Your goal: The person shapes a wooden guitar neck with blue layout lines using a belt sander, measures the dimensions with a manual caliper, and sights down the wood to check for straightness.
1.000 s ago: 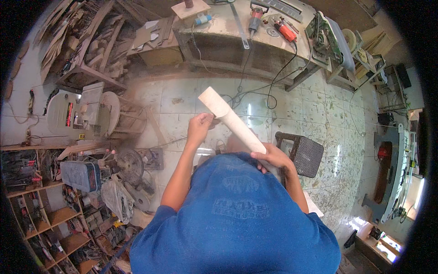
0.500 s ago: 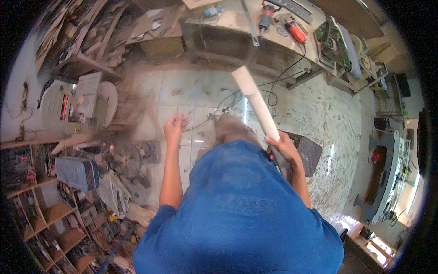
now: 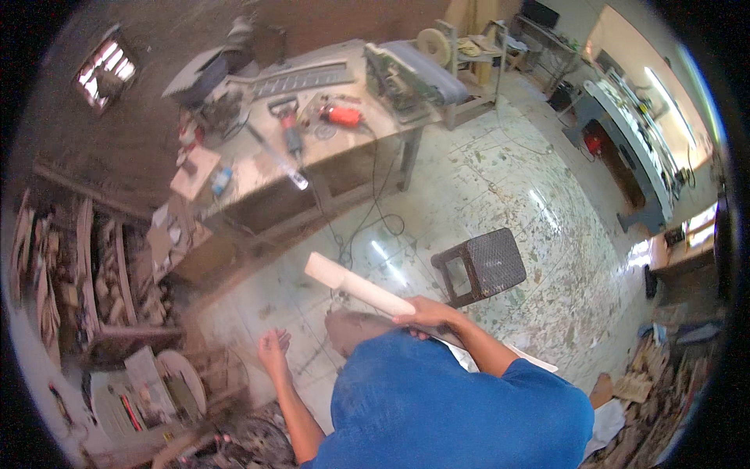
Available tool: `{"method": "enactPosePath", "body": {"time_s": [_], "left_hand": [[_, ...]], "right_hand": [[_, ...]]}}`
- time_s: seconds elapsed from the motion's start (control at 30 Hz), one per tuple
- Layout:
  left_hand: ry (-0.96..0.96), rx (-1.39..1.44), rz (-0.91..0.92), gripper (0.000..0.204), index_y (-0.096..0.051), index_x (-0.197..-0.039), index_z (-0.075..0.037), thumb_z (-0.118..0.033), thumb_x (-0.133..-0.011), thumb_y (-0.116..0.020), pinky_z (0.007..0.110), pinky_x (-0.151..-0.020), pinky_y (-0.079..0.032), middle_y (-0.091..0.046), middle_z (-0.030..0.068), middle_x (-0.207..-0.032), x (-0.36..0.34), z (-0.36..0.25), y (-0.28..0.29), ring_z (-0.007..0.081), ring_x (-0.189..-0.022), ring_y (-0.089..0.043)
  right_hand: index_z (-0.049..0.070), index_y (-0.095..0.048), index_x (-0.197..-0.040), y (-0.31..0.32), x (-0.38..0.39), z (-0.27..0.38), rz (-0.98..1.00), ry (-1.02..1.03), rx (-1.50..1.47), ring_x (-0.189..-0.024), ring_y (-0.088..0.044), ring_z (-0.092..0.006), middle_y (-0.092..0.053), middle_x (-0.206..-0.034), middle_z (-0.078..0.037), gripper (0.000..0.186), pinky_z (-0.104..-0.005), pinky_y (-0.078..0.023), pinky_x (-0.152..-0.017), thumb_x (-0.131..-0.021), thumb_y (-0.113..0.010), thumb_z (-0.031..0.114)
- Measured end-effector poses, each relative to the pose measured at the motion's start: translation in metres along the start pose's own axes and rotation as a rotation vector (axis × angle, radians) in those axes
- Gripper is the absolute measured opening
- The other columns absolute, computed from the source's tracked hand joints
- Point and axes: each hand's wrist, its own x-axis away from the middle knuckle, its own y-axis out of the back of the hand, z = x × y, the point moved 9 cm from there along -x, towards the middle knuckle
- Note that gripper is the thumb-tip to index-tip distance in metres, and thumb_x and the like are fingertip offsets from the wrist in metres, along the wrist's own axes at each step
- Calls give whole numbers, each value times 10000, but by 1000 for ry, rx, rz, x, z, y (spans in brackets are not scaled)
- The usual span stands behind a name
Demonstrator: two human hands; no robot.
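My right hand is closed around a long pale piece of wood, shaped like a narrow bar with a wider, flat far end. It slants up and left across my front; my hand and body hide part of its near end. My left hand hangs in the air to the left, holding nothing, its fingers loosely bent and somewhat apart. Below the hands lies a stained tile floor.
A dark woven-top stool stands right of the wood. Ahead, a workbench bears a red power tool, a belt sander and a metal strip hanging over its edge. Cables trail to the floor. Wood scraps fill a rack at left.
My view has turned to the right, so the bench has shifted left and the stool shows more fully. The wood now lies more sideways, still in my right hand. My left hand remains free.
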Motion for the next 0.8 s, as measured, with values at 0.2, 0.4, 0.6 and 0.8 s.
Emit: {"method": "enactPosePath", "body": {"time_s": [0.2, 0.4, 0.6, 0.8], "left_hand": [[-90, -151, 289, 378, -608, -1206, 4, -346, -1072, -562, 376, -859, -563, -729, 150, -1121, -28, -30, -107, 266, -957, -725], [222, -94, 724, 617, -472, -1395, -5, -520, -1057, -512, 455, -919, -565, -608, 199, -1351, 41, 51, -246, 347, -1059, -686], [476, 124, 993, 438, -500, -1304, -49, -334, -1012, -659, 482, -922, -574, -616, 108, -1176, 167, 101, -369, 346, -1068, -659], [493, 148, 1152, 308, -542, -1235, -50, -211, -1004, -667, 498, -931, -564, -623, 104, -1145, 254, 103, -452, 333, -1071, -661]], "right_hand": [[62, -667, -1190, 28, 44, -37, -273, 45, 73, -659, -694, -196, -707, -861, -120, 450, -371, -559, -570, -913, -748, 407], [133, -646, -1347, 31, 97, -105, -574, 129, 317, -968, -708, -394, -747, -1062, -197, 576, -479, -541, -860, -896, -725, 482], [203, -566, -1472, 16, 198, -139, -910, 241, 261, -1028, -671, -442, -705, -1165, -235, 631, -491, -531, -927, -902, -714, 429], [200, -447, -1565, 43, 280, -187, -785, 123, 59, -1033, -694, -384, -705, -1240, -216, 755, -450, -532, -928, -929, -696, 521]]}}
